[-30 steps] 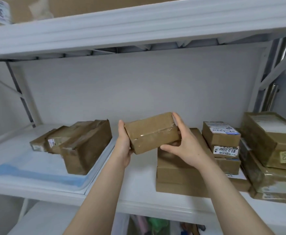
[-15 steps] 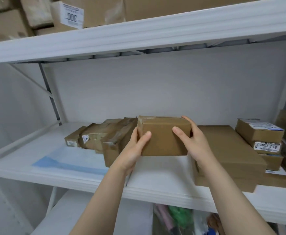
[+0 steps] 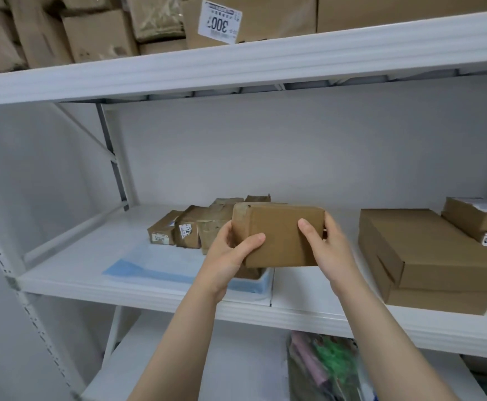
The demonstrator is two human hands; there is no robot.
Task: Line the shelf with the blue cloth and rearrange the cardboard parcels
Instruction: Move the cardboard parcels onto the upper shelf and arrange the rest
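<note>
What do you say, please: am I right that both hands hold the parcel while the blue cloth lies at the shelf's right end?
Not quite: the head view shows the cloth at the shelf's left end. The left hand and right hand do hold the parcel.

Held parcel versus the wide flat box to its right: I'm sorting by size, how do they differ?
The held parcel is smaller and chunkier; the wide flat box is broader and low. The held parcel is in the air, gripped by the left hand and right hand; the wide flat box rests on a lower box. The held parcel's left end looks scuffed; the wide flat box looks clean. Both are closed brown cardboard.
</note>
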